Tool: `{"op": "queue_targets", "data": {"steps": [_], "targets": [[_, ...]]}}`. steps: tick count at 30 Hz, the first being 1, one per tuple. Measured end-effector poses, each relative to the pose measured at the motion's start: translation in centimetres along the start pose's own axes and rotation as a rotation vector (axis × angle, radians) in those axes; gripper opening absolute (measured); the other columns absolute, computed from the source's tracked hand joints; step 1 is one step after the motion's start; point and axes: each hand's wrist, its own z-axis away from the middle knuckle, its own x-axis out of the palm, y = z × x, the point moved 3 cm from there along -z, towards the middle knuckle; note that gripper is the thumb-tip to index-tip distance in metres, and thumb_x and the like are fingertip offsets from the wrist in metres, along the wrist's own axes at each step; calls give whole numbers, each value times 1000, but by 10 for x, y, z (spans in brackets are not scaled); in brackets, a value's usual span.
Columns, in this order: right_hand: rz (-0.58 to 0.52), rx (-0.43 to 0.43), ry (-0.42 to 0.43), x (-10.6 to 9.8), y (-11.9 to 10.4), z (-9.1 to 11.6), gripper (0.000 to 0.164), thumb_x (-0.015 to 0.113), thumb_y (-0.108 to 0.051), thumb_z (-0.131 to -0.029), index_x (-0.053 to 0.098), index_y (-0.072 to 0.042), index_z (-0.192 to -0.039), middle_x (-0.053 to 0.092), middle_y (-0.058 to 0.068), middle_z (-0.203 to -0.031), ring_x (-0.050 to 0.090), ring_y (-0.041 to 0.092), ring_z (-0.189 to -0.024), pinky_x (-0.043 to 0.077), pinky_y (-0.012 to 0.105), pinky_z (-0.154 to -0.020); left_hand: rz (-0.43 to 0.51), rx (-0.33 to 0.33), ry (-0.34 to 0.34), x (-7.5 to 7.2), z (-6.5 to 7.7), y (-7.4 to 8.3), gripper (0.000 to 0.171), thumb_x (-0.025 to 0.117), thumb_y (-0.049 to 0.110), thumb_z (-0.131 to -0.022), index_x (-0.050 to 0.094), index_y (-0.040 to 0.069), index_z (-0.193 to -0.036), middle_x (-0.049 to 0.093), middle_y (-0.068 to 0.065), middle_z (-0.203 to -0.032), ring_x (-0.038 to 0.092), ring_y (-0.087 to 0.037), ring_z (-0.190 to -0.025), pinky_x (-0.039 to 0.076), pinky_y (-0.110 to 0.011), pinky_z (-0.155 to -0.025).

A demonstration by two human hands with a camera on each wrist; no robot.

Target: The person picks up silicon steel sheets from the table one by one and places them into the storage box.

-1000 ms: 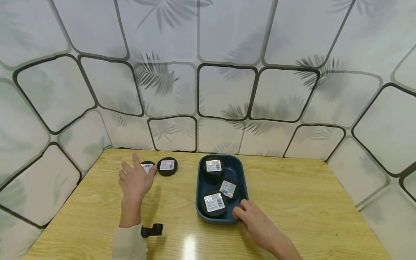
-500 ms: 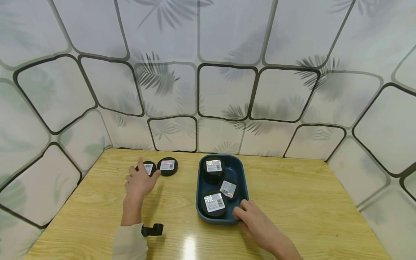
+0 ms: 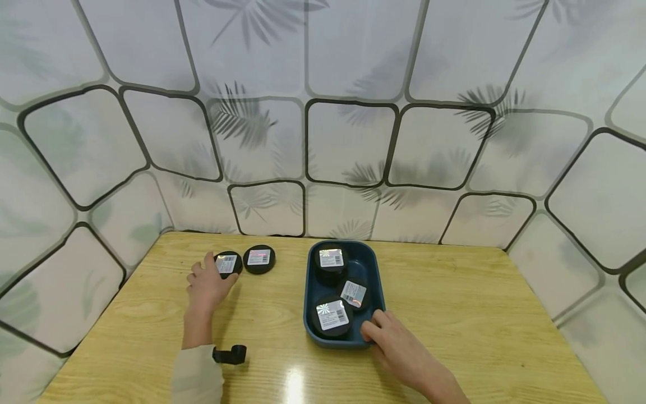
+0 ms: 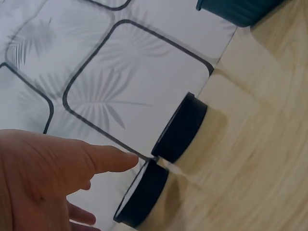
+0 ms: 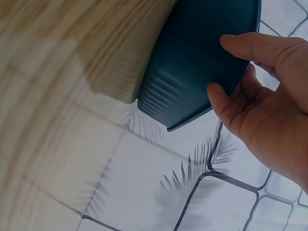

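My left hand (image 3: 206,285) reaches over the left one of two flat, round black containers (image 3: 228,264), with thumb and fingers spread around its near side. In the left wrist view, the thumb is straight, its tip right by that container's edge (image 4: 144,195). The second black container (image 3: 259,258) lies just to the right; both have a white barcode label on top. My right hand (image 3: 396,345) grips the near right corner of a blue tray (image 3: 375,280). From the right wrist view, the thumb lies on the tray's outer wall (image 5: 192,62) and fingers curl over its rim.
Inside the tray sit several similar black containers, one at the far left (image 3: 331,264), one in the middle (image 3: 355,294) and one at the near left (image 3: 332,317). Patterned cloth walls (image 3: 348,140) enclose the wooden table (image 3: 454,303) at its back and sides.
My left hand shifted slightly right, then back left and a little nearer to me, leaving more of the left container's label in sight. The right hand and the tray have stayed put.
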Motion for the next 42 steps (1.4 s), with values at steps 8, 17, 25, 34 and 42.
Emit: {"op": "queue_targets", "data": {"steps": [8, 17, 25, 34, 42], "targets": [[-8, 25, -25, 1, 2, 0, 29, 70, 3, -83, 57, -23, -87, 36, -11, -83, 39, 8, -79, 37, 23, -71, 11, 14, -36, 8, -9, -9, 91, 63, 30, -93, 5, -5, -153, 16, -47, -143, 21, -66, -129, 25, -75, -100], [-10, 13, -30, 2, 1, -1, 30, 70, 4, -83, 57, -23, -88, 36, -11, -84, 38, 8, -79, 37, 22, -70, 48, -3, -35, 14, -11, -13, 95, 61, 28, -95, -6, -4, -154, 13, -46, -145, 18, -65, -131, 20, -74, -103], [-8, 12, -31, 1, -1, 0, 30, 70, 2, -83, 57, -24, -88, 36, -11, -85, 38, 7, -79, 37, 22, -71, 50, -18, 17, 16, -15, -17, 91, 60, 25, -95, -3, -4, -154, 17, -46, -143, 20, -65, -130, 21, -73, -103], [6, 4, -10, 0, -1, 0, 30, 70, 3, -82, 57, -24, -88, 36, -11, -85, 38, 7, -79, 37, 22, -71, 42, 16, 4, 15, -20, -14, 91, 62, 24, -95, -1, -4, -155, 16, -45, -146, 18, -65, -132, 20, -73, -104], [1, 10, -10, 0, 0, 1, 30, 69, 3, -82, 57, -24, -88, 36, -11, -84, 38, 7, -79, 37, 22, -71, 18, 9, 33, 14, -19, -15, 94, 68, 26, -90, 5, -5, -154, 24, -47, -137, 27, -65, -124, 27, -73, -99]]}}
